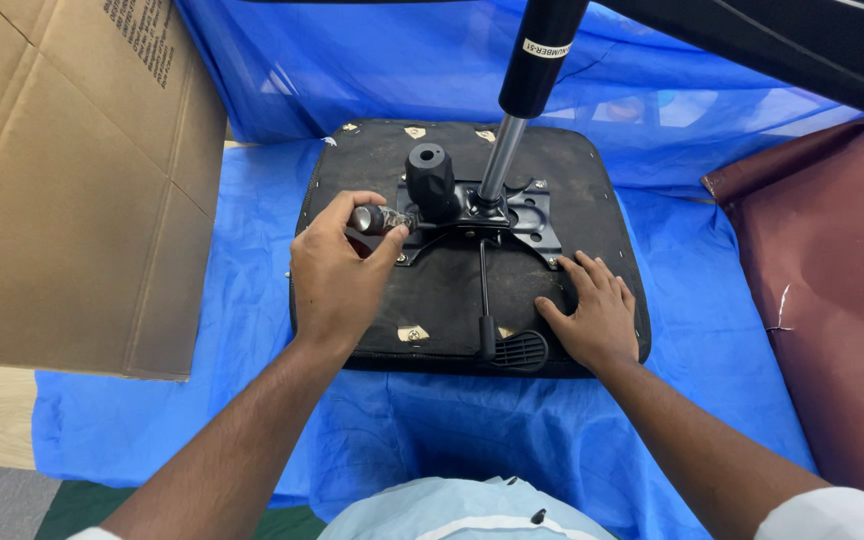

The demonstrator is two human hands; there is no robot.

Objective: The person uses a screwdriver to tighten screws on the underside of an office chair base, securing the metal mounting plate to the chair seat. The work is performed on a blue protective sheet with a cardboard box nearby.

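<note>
An upturned chair seat [432, 290] is lying on a blue sheet [252, 300], its black underside facing up so the metal plate [512, 215] bolted at its middle is within easy reach. The left hand [337, 270] is pinching a small short-handled tool [377, 218] between thumb and fingertips, its tip pointing at the plate's left edge, where a bolt is probably sitting, though the fingers are hiding it. The fingers are closing firmly on the handle, the wrist cocked as if for turning. The right hand [592, 315] is lying flat and open on the seat near its front right corner, fingers spread, holding nothing; it is pressing down, likely to keep the seat from sliding on the sheet.

A black knob [430, 180] is standing on the plate just beside the tool, and a gas cylinder [522, 90] is rising at a tilt from the plate's centre. A thin lever with a ribbed black paddle [517, 350] is running from the plate toward the seat's near edge, close to the right hand's thumb. A cardboard box [62, 180] is standing at the left, and a dark red bag [832, 290] is lying at the right.
</note>
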